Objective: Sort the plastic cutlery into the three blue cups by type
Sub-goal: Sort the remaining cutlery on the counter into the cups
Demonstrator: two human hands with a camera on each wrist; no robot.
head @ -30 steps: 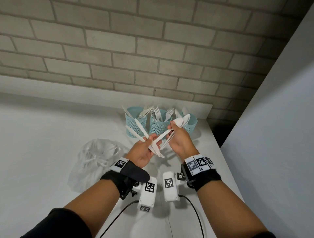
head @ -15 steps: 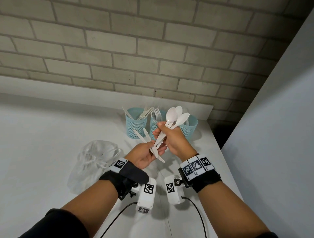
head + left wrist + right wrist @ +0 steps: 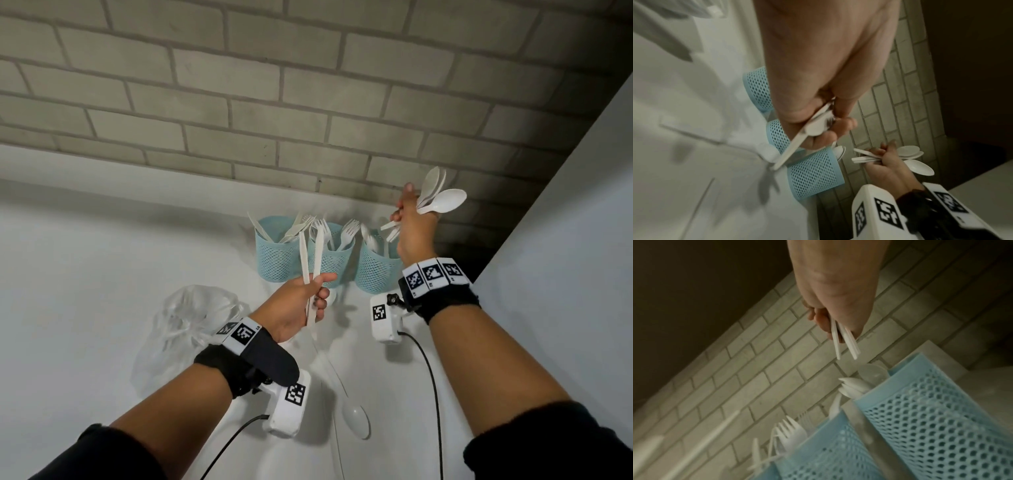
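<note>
Three blue mesh cups stand in a row at the back of the white table: the left cup (image 3: 274,255) holds knives, the middle cup (image 3: 331,263) forks, the right cup (image 3: 375,272) spoons. My left hand (image 3: 317,291) grips two white knives (image 3: 310,251), blades up, just in front of the left and middle cups. My right hand (image 3: 407,212) is raised above the right cup and grips a bunch of white spoons (image 3: 442,202), bowls up. Their handles (image 3: 844,340) point down toward that cup (image 3: 931,418). One more spoon (image 3: 356,418) lies on the table between my forearms.
A crumpled clear plastic bag (image 3: 191,325) lies left of my left wrist. A brick wall (image 3: 308,102) runs behind the cups, and a white wall (image 3: 565,274) closes the right side. The wrist cameras' black cables (image 3: 431,377) trail over the table.
My hands have parted. The right hand has lifted the spoons up and right, above the right cup. The left hand keeps the two knives, now more upright. A spoon now lies on the table.
</note>
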